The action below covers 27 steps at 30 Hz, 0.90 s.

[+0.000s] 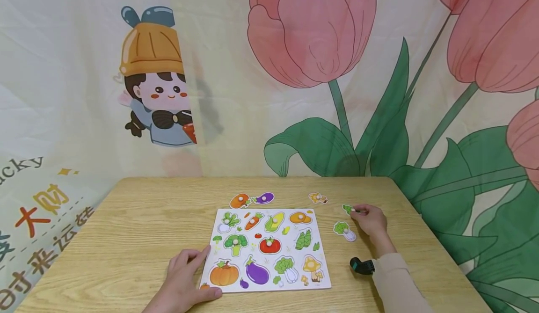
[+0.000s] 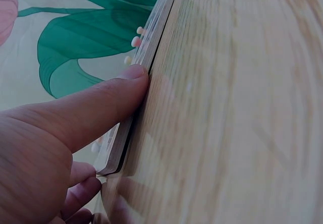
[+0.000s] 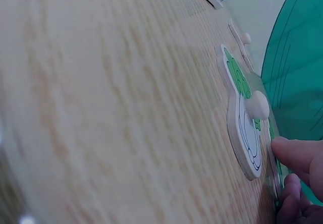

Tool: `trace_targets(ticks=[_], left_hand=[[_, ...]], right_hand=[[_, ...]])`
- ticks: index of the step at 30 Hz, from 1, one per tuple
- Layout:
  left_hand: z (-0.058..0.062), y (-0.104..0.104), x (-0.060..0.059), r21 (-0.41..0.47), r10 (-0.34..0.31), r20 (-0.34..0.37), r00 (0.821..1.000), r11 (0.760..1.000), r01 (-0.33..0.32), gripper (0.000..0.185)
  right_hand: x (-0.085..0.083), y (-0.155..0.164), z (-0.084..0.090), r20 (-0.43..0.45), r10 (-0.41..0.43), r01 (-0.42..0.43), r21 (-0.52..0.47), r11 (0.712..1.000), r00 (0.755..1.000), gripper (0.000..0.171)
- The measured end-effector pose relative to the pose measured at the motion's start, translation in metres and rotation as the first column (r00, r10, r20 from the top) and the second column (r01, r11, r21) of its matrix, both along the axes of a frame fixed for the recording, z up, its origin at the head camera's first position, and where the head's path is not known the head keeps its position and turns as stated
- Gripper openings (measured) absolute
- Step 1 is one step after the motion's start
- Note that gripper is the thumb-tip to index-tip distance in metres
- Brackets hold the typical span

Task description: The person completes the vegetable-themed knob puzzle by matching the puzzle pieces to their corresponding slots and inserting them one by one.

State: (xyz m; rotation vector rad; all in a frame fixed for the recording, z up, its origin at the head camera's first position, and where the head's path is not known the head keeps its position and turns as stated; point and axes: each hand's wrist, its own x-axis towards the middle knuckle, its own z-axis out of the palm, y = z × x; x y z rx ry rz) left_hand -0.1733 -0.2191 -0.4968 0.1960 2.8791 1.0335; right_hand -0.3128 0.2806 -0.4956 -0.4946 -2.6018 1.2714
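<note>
Along backdrop cloth's (image 1: 227, 69) left side, cut-off "ucky" (image 1: 21, 169), red 大 (image 1: 32, 222), gold 财 (image 1: 54, 199); on tabletop (image 1: 139, 219), white puzzle board (image 1: 287, 238) printed with pumpkin, eggplant, corn, tomato; left hand (image 1: 178, 280) spread loosely, thumb and fingers touching board's near-left corner; between board and tabletop's right edge, right hand (image 1: 371, 222) pinches small green piece (image 1: 347, 208) between thumb and fingertip; white-knobbed leafy cabbage piece (image 1: 341, 228) lies near, flat on wood.
</note>
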Motion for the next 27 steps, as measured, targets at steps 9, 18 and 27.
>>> trace_targets(ticks=[9,18,27], left_hand=[[-0.002,-0.001,-0.001,-0.004,-0.001,0.0,1.0,1.0,0.001,0.117],[0.0,-0.001,-0.001,-0.001,-0.005,0.005,1.0,1.0,0.005,0.116],[0.001,-0.001,0.0,-0.004,0.004,0.014,1.0,1.0,-0.004,0.116]], right_hand=[[0.002,0.0,-0.002,0.005,0.017,-0.017,-0.025,1.0,1.0,0.029],[0.007,-0.001,0.001,0.013,0.117,-0.117,-0.008,0.993,0.993,0.028],[0.014,-0.024,0.021,0.013,0.282,-0.282,0.003,0.959,0.959,0.024]])
